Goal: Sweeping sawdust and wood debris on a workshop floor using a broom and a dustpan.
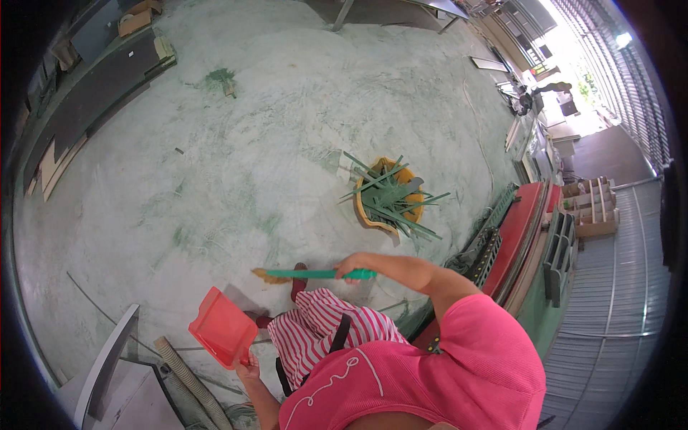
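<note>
My right hand [351, 267] is wrapped round the green handle of a broom [308, 274], which reaches leftward across in front of my legs. Its yellowish bristles [271, 276] end near my left shoe. Lower down on the left, my left hand [247, 366] grips a red dustpan [223, 326] by its short handle. The pan is tilted, and nothing shows in it. Ahead of my right hand stands a yellow container [362, 213] full of green strips [390, 195] that stick out on all sides.
A small green dust pile [221, 80] lies on the dusty floor at the far left. Dark boards [93, 107] line the left side. Red panels [514, 233] and metal lengths stand along the right. A ribbed hose [190, 383] and a grey machine [136, 401] are at the near left.
</note>
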Action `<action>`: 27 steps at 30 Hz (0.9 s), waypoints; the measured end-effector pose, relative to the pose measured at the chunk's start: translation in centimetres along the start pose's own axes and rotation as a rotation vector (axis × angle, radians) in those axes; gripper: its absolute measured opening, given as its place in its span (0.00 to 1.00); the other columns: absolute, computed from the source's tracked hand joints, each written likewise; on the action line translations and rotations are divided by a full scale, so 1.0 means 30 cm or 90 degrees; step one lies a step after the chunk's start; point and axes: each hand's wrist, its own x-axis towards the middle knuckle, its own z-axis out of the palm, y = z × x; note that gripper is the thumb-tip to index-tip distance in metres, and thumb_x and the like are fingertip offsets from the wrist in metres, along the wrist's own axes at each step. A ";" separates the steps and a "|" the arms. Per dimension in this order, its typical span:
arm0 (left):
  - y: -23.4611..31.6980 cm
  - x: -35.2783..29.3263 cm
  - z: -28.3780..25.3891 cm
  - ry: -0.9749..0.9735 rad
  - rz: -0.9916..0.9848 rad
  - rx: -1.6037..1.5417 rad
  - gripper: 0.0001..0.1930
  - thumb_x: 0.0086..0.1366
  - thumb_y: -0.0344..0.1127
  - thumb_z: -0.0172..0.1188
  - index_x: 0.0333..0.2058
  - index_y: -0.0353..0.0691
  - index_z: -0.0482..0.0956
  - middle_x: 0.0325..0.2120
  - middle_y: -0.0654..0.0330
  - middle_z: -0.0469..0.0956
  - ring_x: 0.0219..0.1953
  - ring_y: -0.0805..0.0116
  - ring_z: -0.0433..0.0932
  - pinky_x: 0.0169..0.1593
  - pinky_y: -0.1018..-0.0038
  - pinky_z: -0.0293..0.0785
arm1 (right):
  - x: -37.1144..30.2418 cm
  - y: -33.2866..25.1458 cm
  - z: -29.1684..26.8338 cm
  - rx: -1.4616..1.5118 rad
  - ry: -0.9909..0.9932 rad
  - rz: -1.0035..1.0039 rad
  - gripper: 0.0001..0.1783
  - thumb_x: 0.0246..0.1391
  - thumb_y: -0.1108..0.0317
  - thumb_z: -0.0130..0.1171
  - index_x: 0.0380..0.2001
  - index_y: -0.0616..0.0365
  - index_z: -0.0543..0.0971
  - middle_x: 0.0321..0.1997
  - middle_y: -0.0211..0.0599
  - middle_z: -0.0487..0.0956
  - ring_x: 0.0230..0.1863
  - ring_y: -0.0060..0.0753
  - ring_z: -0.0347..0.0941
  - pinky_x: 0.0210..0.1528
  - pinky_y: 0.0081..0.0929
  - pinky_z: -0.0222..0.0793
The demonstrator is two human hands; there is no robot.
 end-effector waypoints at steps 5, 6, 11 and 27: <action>-0.024 -0.006 0.002 0.032 -0.001 0.010 0.14 0.51 0.40 0.39 0.30 0.37 0.68 0.26 0.59 0.71 0.22 0.68 0.71 0.23 0.77 0.69 | -0.189 -0.098 -0.079 -0.051 0.096 -0.053 0.19 0.44 0.66 0.45 0.42 0.49 0.57 0.12 0.27 0.58 0.13 0.20 0.57 0.11 0.18 0.56; -0.031 -0.027 0.021 0.069 -0.006 -0.002 0.15 0.50 0.41 0.38 0.30 0.39 0.69 0.23 0.61 0.71 0.19 0.70 0.69 0.22 0.78 0.66 | -0.206 -0.110 -0.080 -0.053 0.098 -0.054 0.19 0.44 0.66 0.45 0.42 0.49 0.57 0.12 0.27 0.58 0.13 0.20 0.57 0.11 0.18 0.56; -0.053 0.023 -0.065 -0.015 -0.050 0.029 0.16 0.50 0.43 0.37 0.29 0.40 0.69 0.19 0.61 0.71 0.17 0.72 0.67 0.23 0.77 0.65 | -0.310 -0.148 0.032 -0.029 0.193 -0.149 0.20 0.44 0.67 0.43 0.43 0.49 0.55 0.14 0.26 0.59 0.12 0.18 0.57 0.12 0.16 0.58; -0.061 0.072 0.029 -0.031 -0.015 0.011 0.13 0.48 0.40 0.42 0.28 0.38 0.69 0.23 0.59 0.72 0.23 0.68 0.71 0.28 0.75 0.69 | 0.042 0.006 0.114 -0.197 -0.087 -0.079 0.20 0.44 0.63 0.44 0.42 0.55 0.56 0.12 0.33 0.62 0.10 0.24 0.60 0.11 0.22 0.57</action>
